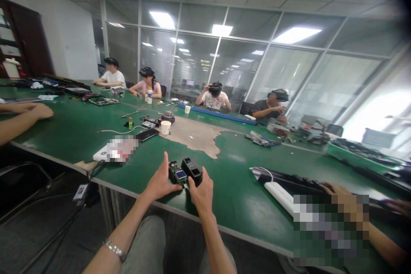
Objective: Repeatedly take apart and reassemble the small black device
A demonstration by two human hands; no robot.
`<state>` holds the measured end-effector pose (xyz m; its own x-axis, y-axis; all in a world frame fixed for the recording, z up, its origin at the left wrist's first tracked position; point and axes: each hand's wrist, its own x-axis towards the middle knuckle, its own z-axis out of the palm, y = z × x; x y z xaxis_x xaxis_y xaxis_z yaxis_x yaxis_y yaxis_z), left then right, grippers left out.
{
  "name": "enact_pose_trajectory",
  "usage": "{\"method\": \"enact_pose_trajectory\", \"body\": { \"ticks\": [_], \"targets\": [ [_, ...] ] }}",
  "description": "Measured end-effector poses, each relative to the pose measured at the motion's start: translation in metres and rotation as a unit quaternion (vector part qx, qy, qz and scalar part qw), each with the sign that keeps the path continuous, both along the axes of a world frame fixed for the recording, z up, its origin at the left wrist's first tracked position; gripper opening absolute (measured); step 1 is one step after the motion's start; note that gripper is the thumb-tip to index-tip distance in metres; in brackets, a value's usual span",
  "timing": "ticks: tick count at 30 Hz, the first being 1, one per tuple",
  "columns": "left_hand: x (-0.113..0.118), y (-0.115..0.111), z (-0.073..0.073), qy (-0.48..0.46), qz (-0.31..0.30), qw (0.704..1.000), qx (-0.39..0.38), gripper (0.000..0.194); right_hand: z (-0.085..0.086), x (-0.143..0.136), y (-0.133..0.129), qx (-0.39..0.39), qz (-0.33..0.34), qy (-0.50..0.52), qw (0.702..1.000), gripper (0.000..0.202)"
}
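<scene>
Just in from the table's near edge, a small green circuit board (177, 173) with a little screen lies beside a black plastic case (192, 170) with cutouts. My left hand (159, 183) is at the board's left side, its fingers and thumb stretched wide apart. The thumb reaches along the board's near edge; whether it touches is hard to tell. My right hand (202, 192) grips the near end of the black case between thumb and fingers. The board and the case stand close together, tilted slightly.
Left of my hands are a black phone (147, 134), a paper cup (165, 127) and a white power strip (102, 153). Another white strip (279, 197) lies to the right near a co-worker's hand (340, 197). Several people sit across the green table (237, 188).
</scene>
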<state>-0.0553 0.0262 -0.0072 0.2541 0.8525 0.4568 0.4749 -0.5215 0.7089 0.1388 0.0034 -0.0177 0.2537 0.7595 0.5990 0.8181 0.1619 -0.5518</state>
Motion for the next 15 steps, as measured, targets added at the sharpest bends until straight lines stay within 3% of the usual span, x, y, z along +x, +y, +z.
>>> {"method": "enact_pose_trajectory", "body": {
  "ticks": [6, 15],
  "targets": [
    [0.0006, -0.0009, 0.0010, 0.007, 0.011, 1.000, 0.008, 0.141, 0.0007, -0.0002, -0.0009, 0.003, 0.011, -0.004, 1.000, 0.070],
    [0.0013, 0.0017, 0.0031, 0.028, 0.017, 0.999, 0.025, 0.141, 0.0066, -0.0018, -0.0060, -0.022, 0.066, 0.027, 0.997, 0.049]
  ]
}}
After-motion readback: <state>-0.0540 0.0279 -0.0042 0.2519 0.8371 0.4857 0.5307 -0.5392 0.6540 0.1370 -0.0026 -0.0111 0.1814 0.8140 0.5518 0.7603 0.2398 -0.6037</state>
